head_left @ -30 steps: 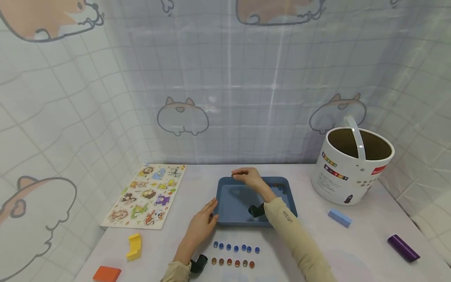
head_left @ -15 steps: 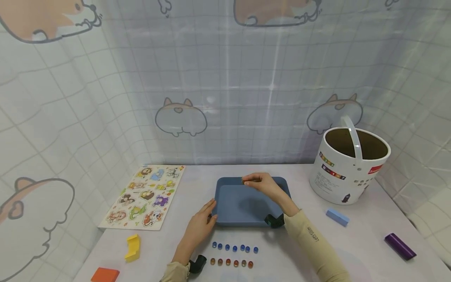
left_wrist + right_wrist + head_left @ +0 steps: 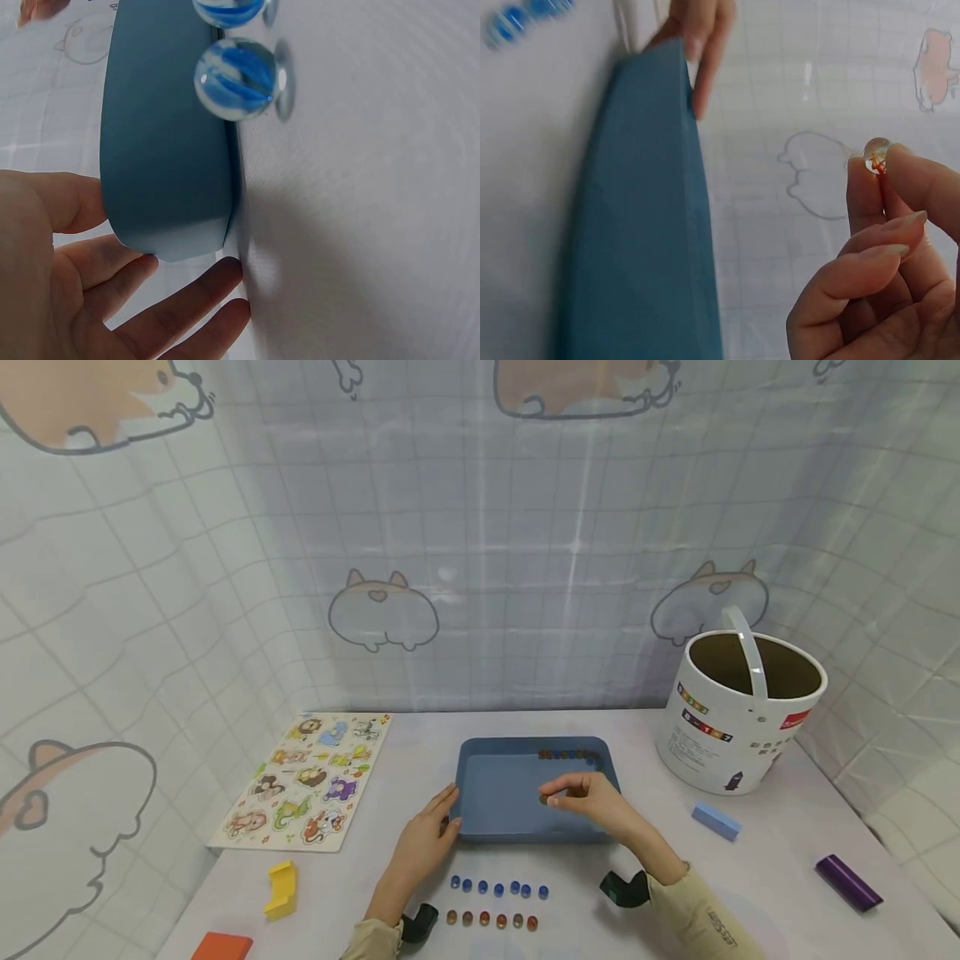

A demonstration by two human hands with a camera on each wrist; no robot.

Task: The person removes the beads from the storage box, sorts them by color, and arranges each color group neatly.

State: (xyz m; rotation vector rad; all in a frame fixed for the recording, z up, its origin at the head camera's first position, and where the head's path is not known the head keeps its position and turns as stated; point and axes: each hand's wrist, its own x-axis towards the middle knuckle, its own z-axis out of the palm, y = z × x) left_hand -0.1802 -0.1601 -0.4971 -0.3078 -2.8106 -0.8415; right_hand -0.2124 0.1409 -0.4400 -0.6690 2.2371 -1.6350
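Note:
A blue tray (image 3: 495, 793) sits mid-table, with a short row of marbles (image 3: 572, 755) along its far inside edge. My left hand (image 3: 429, 835) rests with straight fingers against the tray's near left corner (image 3: 169, 217). My right hand (image 3: 588, 802) hovers over the tray's near right part and pinches a clear marble with an orange core (image 3: 876, 156) between its fingertips. In front of the tray lie a row of blue marbles (image 3: 497, 887) and a row of orange marbles (image 3: 491, 919). Two blue-and-white marbles (image 3: 234, 78) show close up in the left wrist view.
An animal puzzle board (image 3: 307, 778) lies at the left. A white bucket (image 3: 738, 710) stands at the right. Loose blocks lie about: yellow (image 3: 281, 887), orange (image 3: 222, 947), light blue (image 3: 715, 821), purple (image 3: 843, 881). A patterned curtain hangs behind the table.
My right hand has drawn back from the tray's far edge toward me, now carrying a marble over the tray's near part. My left hand has stayed on the corner.

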